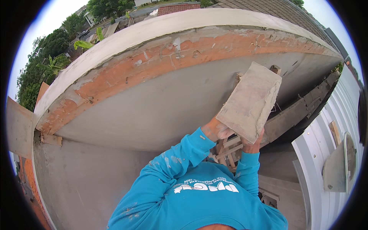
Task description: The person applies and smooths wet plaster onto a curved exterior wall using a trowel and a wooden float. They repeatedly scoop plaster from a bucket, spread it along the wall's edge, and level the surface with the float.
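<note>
A flat rectangular board (249,99), grey-beige and smeared with mortar, is raised in front of my chest. A rough ridge of wet-looking mortar runs down its right edge. My left hand (217,129) grips the lower left corner, with part of the fingers hidden under the board. At the lower right end my right hand (253,145) holds the edge, its fingers mostly behind the board. The board tilts, its far end reaching up toward the grey plastered wall (153,103).
Above the plaster runs a rough orange band (161,57), topped by a pale ledge (184,21). Wooden planks (291,119) lie at the right. Beyond them is corrugated metal sheeting (326,145) with a grey-smeared panel (337,170) on it. A wooden board (20,128) stands far left.
</note>
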`<state>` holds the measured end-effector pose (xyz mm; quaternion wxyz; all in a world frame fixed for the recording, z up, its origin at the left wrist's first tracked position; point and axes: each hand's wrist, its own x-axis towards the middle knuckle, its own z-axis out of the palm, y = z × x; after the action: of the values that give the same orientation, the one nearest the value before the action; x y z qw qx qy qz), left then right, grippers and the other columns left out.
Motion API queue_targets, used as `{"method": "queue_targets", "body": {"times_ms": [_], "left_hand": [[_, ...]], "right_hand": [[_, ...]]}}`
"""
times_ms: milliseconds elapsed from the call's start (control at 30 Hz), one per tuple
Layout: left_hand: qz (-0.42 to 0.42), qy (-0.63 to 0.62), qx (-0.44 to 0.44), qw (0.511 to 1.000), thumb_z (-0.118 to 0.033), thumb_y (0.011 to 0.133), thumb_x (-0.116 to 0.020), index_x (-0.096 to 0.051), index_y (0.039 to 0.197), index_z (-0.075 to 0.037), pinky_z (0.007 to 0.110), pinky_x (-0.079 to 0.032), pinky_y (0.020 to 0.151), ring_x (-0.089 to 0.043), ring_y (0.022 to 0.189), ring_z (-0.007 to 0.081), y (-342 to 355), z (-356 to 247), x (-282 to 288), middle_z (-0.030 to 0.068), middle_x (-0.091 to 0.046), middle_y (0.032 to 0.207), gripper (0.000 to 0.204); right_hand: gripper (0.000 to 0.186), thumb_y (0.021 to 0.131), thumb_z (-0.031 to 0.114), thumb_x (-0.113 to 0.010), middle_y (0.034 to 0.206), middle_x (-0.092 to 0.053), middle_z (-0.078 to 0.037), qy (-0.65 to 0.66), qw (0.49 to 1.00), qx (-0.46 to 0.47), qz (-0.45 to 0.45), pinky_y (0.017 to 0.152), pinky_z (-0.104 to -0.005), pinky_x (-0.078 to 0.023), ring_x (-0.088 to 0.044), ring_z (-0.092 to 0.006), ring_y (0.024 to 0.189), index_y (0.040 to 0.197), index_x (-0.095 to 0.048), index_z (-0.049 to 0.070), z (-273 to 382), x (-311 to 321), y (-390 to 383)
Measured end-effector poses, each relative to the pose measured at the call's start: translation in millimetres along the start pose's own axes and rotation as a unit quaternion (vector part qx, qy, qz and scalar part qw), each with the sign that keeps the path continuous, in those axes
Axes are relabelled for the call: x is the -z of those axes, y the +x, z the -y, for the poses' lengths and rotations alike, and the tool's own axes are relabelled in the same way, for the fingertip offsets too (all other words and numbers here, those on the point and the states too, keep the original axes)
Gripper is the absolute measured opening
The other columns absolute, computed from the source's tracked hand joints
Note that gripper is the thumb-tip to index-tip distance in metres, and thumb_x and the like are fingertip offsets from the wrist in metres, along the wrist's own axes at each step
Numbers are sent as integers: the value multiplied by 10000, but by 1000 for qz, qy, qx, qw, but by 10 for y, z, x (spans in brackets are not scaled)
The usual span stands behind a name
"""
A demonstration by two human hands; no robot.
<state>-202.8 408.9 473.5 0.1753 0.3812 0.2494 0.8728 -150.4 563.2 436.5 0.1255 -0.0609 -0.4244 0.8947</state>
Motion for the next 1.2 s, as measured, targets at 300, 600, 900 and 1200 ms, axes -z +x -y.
{"method": "queue_targets", "body": {"times_ms": [300, 600, 900, 1200], "left_hand": [[-236, -107, 274, 926, -262, 1005, -522, -468, 1376, 10, 315, -566, 858, -603, 1160, 226, -652, -470, 121, 147, -550, 1341, 463], [-271, 366, 175, 873, -345, 1029, -496, -524, 1321, 45, 345, -554, 872, -625, 1043, 240, -357, -786, 148, 167, -597, 1228, 488], [-449, 694, -267, 495, -364, 1011, -468, -252, 1498, 26, 498, -171, 1192, -174, 1474, 362, 112, -774, 553, 214, -192, 1578, 660], [-537, 707, -323, 329, -422, 1025, -370, -54, 1548, 26, 487, -68, 1208, -19, 1506, 358, 788, -424, 1209, 247, 4, 1614, 758]], "right_hand": [[465, 1009, 321, -448, 1290, -597, -151, 188, 979, -77, -31, 973, -451, -519, -613, -299, 1140, 1361, -490, 20, -279, -694, -340], [450, 1020, 258, -452, 1350, -563, -122, -163, 960, 226, 1, 989, -429, -514, -599, -289, 1170, 1412, -419, 39, 549, -208, 39], [397, 998, 236, -377, 1284, -599, -138, 124, 943, 310, 17, 946, -528, -525, -609, -336, 1147, 1318, -529, 55, 2609, 387, 1944], [339, 988, 207, -477, 1232, -623, -139, -6, 953, 301, 10, 862, -457, -574, -645, -286, 1070, 1256, -568, 20, 4007, 1257, 3707]]}}
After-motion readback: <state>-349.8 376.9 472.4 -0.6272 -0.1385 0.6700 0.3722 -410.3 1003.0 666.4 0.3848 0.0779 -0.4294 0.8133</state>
